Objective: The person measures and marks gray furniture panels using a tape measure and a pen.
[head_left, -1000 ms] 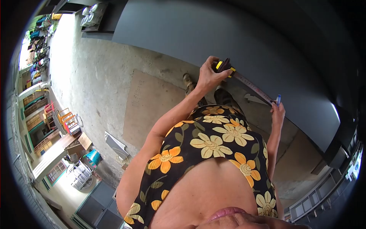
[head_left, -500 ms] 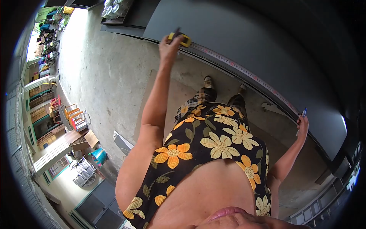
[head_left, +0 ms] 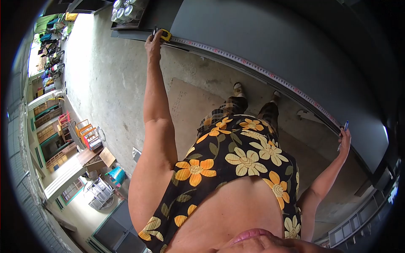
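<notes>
My left hand (head_left: 154, 45) is closed around the yellow and black case of a tape measure (head_left: 166, 35), at the far left of a dark grey panel (head_left: 270, 33). Its white blade (head_left: 244, 62) is pulled out and lies along the panel's near edge, running toward my right hand. On the right, my right hand (head_left: 345, 140) grips a pen (head_left: 346, 124) with a blue end sticking up. Those fingers are right at the panel's edge, by the other end of the blade.
Glass jars (head_left: 122, 12) stand in a dark tray beyond my left hand. My feet (head_left: 238, 89) are on the concrete floor (head_left: 114, 76) below the panel edge. Wooden chairs (head_left: 87, 134), a teal basket (head_left: 116, 174) and a folded metal frame (head_left: 99, 194) stand off to the left.
My left hand has moved left along the panel edge with the tape measure case, and more blade is out. My right hand appears slightly farther right and lower, still with the pen.
</notes>
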Motion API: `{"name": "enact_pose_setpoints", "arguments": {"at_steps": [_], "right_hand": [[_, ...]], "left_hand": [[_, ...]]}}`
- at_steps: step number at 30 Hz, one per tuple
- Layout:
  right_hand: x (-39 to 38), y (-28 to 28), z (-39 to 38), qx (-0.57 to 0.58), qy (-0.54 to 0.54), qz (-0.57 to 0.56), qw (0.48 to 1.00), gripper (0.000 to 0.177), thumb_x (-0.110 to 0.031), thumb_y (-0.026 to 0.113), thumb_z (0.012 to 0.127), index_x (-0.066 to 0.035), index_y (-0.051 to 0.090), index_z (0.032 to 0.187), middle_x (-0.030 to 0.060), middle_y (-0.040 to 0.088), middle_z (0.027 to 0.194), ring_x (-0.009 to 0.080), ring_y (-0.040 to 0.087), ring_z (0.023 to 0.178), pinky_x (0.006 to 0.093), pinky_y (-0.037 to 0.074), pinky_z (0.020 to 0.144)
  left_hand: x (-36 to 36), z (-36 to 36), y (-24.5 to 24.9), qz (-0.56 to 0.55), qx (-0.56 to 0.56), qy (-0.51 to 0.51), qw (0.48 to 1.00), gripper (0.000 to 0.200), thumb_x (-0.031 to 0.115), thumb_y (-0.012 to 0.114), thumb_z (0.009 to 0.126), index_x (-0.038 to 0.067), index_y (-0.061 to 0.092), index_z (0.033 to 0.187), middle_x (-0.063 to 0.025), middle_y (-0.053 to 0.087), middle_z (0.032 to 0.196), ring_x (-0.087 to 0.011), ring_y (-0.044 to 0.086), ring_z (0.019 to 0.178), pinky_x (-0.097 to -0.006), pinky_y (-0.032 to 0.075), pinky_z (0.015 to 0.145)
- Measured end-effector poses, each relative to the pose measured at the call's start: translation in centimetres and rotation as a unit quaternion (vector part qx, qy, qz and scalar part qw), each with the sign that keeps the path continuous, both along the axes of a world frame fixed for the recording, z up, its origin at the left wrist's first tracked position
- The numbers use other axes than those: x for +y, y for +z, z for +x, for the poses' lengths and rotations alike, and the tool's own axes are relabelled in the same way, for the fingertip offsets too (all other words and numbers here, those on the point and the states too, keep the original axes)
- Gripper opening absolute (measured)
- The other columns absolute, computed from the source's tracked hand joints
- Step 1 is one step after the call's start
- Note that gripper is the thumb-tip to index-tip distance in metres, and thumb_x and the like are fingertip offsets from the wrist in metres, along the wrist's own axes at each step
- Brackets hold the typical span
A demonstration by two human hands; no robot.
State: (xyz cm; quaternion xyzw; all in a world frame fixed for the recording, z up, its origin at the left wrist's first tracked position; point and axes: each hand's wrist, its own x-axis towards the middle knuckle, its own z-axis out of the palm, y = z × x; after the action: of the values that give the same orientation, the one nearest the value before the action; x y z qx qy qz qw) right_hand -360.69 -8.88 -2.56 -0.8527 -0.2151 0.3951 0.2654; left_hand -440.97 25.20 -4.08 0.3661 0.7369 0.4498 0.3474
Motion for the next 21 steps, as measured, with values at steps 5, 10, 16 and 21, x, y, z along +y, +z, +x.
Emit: {"name": "enact_pose_setpoints", "arguments": {"at_steps": [5,10,16,21], "right_hand": [[-0.3,-0.4,0.1,-0.009,-0.009,-0.003,1.000,0.014,-0.021,0.059,0.087,-0.013,0.056,0.099,-0.0079,0.045,0.073,0.0013,0.043,0.063,0.0168,0.027,0.044],[-0.5,-0.6,0.4,-0.002,-0.015,0.007,1.000,0.014,-0.020,0.057,0.087,-0.013,0.057,0.099,-0.0073,0.046,0.073,0.0021,0.044,0.064,0.0172,0.028,0.044],[-0.2,0.0,-0.7,-0.009,-0.023,0.021,0.999,0.012,-0.020,0.059,0.087,-0.012,0.058,0.096,-0.0078,0.044,0.071,0.0011,0.041,0.060,0.0171,0.027,0.044],[-0.5,-0.1,-0.3,-0.023,-0.001,-0.002,1.000,0.012,-0.022,0.057,0.088,-0.013,0.056,0.096,-0.0073,0.045,0.071,0.0017,0.043,0.062,0.0174,0.029,0.044]], "left_hand": [[0.9,-1.9,-0.6,-0.011,-0.043,-0.006,0.999,0.036,0.041,0.073,0.073,0.010,0.063,0.089,0.0012,0.055,0.070,-0.0068,0.049,0.059,-0.0222,0.033,0.051],[0.8,-2.5,-2.0,-0.031,-0.081,-0.030,0.996,0.038,0.042,0.073,0.073,0.011,0.062,0.093,0.0018,0.056,0.074,-0.0084,0.051,0.065,-0.0263,0.036,0.059],[0.7,-1.9,-1.6,-0.026,-0.121,-0.009,0.992,0.036,0.039,0.071,0.075,0.010,0.062,0.094,0.0003,0.056,0.077,-0.0095,0.051,0.067,-0.0258,0.038,0.060],[0.2,-1.2,-1.1,-0.013,-0.163,0.001,0.986,0.031,0.035,0.070,0.077,0.011,0.061,0.096,-0.0010,0.055,0.078,-0.0117,0.053,0.071,-0.0296,0.045,0.067]]}}
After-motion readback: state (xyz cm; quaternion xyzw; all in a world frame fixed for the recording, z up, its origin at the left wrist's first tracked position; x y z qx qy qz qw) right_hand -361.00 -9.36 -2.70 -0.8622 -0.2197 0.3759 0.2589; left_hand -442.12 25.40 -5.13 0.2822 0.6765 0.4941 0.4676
